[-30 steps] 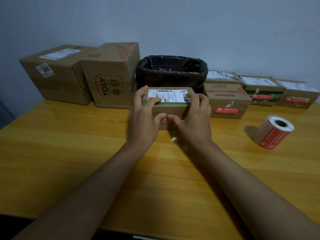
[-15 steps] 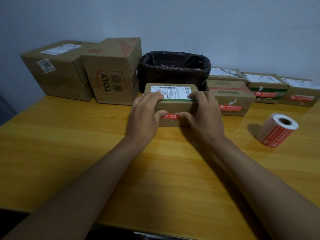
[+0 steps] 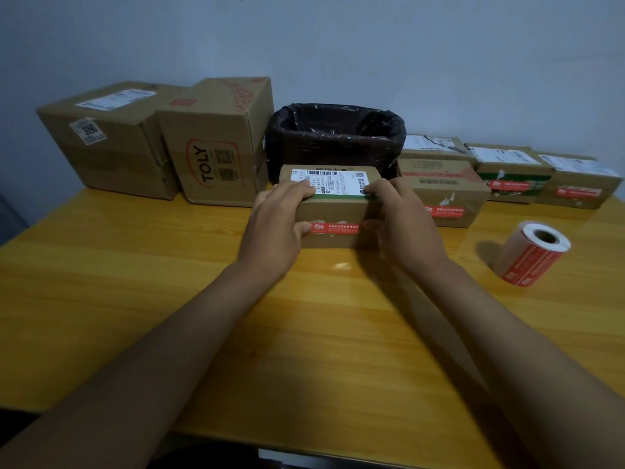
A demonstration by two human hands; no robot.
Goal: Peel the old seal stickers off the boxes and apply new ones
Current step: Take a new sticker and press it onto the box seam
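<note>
Both hands grip the small box (image 3: 333, 211) from its two ends: the left hand (image 3: 275, 228) has fingers curled over the top left edge and its thumb pressed on the front face beside the red seal sticker (image 3: 334, 228), while the right hand (image 3: 404, 225) mirrors it, fingers hooked over the top right edge. The right thumb looks to rest at the sticker's right end, though shadow makes that hard to confirm.

By size: the table (image 3: 304, 333) is a glossy yellow wood-grain slab. On it at the back left stand two big corrugated cartons – a plain one (image 3: 105, 140) with white labels, and the TOLY carton (image 3: 216, 143), printed in red. Between those and the row of low boxes on the right (image 3: 514, 174) sits a rectangular bin (image 3: 338, 137) lined with crinkled black plastic. The small box is matt brown cardboard, flat and oblong, with a white barcode label (image 3: 329, 181) on top and a green strip under it. To the right, well apart, lies the sticker roll (image 3: 534, 252) – a white-cored cylinder wound with red labels.

Compared with a second ago, the thumbs have slid apart from the middle of the sticker to its ends, so its red face now shows in full.
</note>
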